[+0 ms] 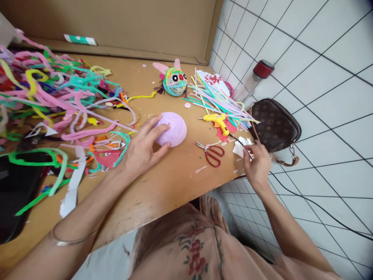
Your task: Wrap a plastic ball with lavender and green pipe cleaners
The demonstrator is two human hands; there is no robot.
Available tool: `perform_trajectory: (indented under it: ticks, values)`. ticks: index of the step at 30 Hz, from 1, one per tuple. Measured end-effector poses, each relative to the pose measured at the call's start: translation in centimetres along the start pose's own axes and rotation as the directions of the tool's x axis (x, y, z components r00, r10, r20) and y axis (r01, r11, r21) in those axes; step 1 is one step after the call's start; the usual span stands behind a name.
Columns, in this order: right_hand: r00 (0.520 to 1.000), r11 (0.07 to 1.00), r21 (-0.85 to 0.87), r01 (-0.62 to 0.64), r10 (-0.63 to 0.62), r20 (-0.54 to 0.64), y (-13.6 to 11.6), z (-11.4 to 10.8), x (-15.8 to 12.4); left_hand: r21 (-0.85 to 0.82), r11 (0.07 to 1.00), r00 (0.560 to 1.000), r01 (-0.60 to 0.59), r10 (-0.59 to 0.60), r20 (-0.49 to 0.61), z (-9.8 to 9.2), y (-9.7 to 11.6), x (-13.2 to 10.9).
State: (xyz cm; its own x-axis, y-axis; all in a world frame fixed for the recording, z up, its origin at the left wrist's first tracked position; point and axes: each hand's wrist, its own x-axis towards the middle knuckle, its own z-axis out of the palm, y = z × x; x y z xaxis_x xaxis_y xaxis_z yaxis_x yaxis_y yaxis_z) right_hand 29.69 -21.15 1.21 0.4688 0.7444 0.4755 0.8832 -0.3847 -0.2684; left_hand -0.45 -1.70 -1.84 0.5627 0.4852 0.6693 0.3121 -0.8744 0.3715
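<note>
My left hand (145, 144) is closed on the left side of a lilac coiled dome (173, 128), which rests on the table. By the table's right edge, my right hand (257, 163) pinches the black cord (240, 143) of a yellow glue gun (218, 120). The glue gun lies on its side with its nozzle pointing left, partly over red scraps. Between my hands lie scissors (214, 153) with red handles, blades slightly apart. Behind the dome sits a round pipe-cleaner animal (175, 81) with pink ears and googly eyes.
A tangled heap of colourful pipe cleaners (52, 89) covers the table's left side. Straight pipe cleaners (215, 97) lie at the back right. A brown handbag (274, 122) and a red-lidded bottle (252, 81) stand by the tiled wall. A black device (17, 190) lies at left.
</note>
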Motion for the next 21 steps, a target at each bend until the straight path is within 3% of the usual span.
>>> perform_trajectory:
  ticks: [4,6,8,10,12,15,17,18,21]
  values:
    - [0.951,0.944,-0.234,-0.232,0.27,0.149,3.8,-0.1,3.5,0.002,1.0,1.0,0.01,-0.01,0.001,0.0,0.2,0.0]
    - [0.888,0.935,-0.231,-0.268,0.333,0.317,4.6,0.4,4.8,-0.002,1.0,1.0,0.008,-0.008,-0.005,0.0,0.3,0.0]
    - [0.86,0.929,-0.193,-0.317,0.367,0.354,5.1,1.1,5.7,0.002,1.0,1.0,0.017,-0.017,-0.004,0.0,0.4,0.0]
    - [0.884,0.921,-0.11,-0.373,0.389,0.259,5.4,1.3,5.9,0.003,1.0,1.0,0.028,-0.028,-0.001,0.0,0.2,0.0]
    - [0.922,0.923,0.018,-0.386,0.385,0.038,5.5,1.0,5.8,-0.021,0.999,1.0,0.024,-0.024,0.003,0.1,0.0,-0.1]
    - [0.887,0.935,0.234,-0.265,0.332,-0.322,5.0,-0.5,5.7,-0.073,0.997,1.0,0.023,-0.022,0.01,0.1,-0.2,-0.1]
    - [0.869,0.894,0.41,-0.182,0.341,-0.357,3.8,-1.8,5.6,-0.087,0.996,0.999,0.038,-0.037,0.012,0.1,-0.1,-0.1]
    - [0.872,0.841,0.515,-0.166,0.369,-0.322,2.9,-2.5,5.6,-0.086,0.995,0.999,0.048,-0.047,0.011,0.1,-0.1,-0.1]
    - [0.892,0.634,0.741,-0.221,0.438,-0.109,-0.7,-4.0,4.7,-0.053,0.997,0.998,0.064,-0.064,-0.002,0.0,0.1,-0.1]
